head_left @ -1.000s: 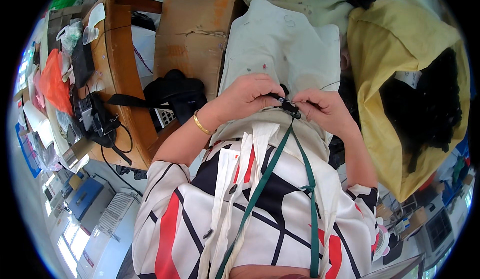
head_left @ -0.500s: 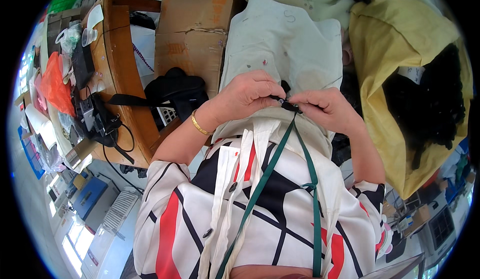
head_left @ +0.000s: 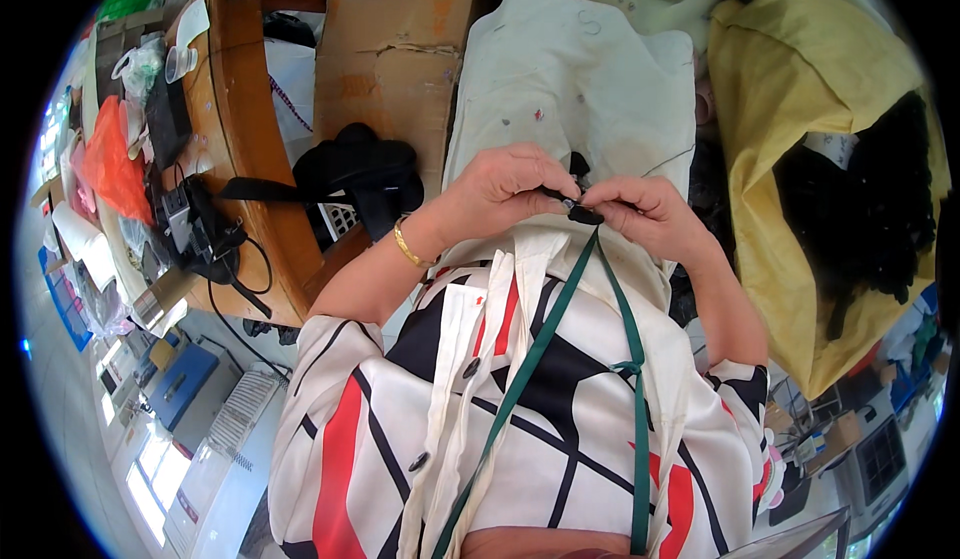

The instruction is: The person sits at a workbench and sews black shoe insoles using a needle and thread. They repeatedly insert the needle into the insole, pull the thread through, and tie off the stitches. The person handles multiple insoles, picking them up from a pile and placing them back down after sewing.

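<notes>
Above the pale cloth point(head_left: 560, 69) spread over my lap, both hands meet at a small black piece point(head_left: 584, 216), too small to name. My left hand point(head_left: 508, 191) is closed in a pinch on its left side, thumb and forefinger together. From the other side, the thumb and forefinger of my right hand point(head_left: 650, 217) are closed on it too. Fingers hide part of the piece. A green ribbon point(head_left: 556, 319) with a knot runs from my neck to just below it. Another small black bit point(head_left: 579, 165) lies on the cloth just beyond my fingers.
To the right, a yellow cloth bag point(head_left: 770, 89) holds a heap of black pieces point(head_left: 855, 219). At the left stand a cardboard box point(head_left: 390, 69) and a wooden table point(head_left: 225, 99) with bags and cables. A black strapped bag point(head_left: 360, 179) lies between table and box.
The tips of my right thumb and forefinger have drawn slightly nearer to my left fingertips at the black piece. The whole view has shifted a little.
</notes>
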Demonstrator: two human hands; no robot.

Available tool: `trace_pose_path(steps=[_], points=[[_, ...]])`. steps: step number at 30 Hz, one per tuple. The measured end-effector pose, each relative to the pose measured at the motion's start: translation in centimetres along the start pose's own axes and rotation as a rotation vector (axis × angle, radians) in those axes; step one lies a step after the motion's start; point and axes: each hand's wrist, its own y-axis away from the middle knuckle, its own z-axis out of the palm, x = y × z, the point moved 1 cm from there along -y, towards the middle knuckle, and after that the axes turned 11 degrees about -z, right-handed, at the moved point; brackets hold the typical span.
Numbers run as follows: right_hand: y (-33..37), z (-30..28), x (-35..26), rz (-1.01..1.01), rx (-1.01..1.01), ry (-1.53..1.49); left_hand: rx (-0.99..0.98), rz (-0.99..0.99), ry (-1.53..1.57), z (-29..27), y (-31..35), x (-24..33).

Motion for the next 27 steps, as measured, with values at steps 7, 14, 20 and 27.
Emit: trace_pose_path(steps=[7, 14, 20, 27], points=[[0.4, 1.0, 0.1, 0.049, 0.067, -0.039, 0.003, -0.017, 0.054, 0.4, 0.2, -0.1], [0.2, 1.6, -0.2, 0.225, 0.110, -0.108, 0.002, -0.054, 0.000, 0.7, 0.5, 0.0], [-0.5, 2.4, 0.3, 0.083, 0.117, -0.100, -0.028, -0.113, 0.031, 1.8, 0.5, -0.5], [-1.3, 2.0, -1.3, -0.298, 0.194, 0.720, 0.064, -0.248, 0.035, 1.9, 0.5, -0.8]])
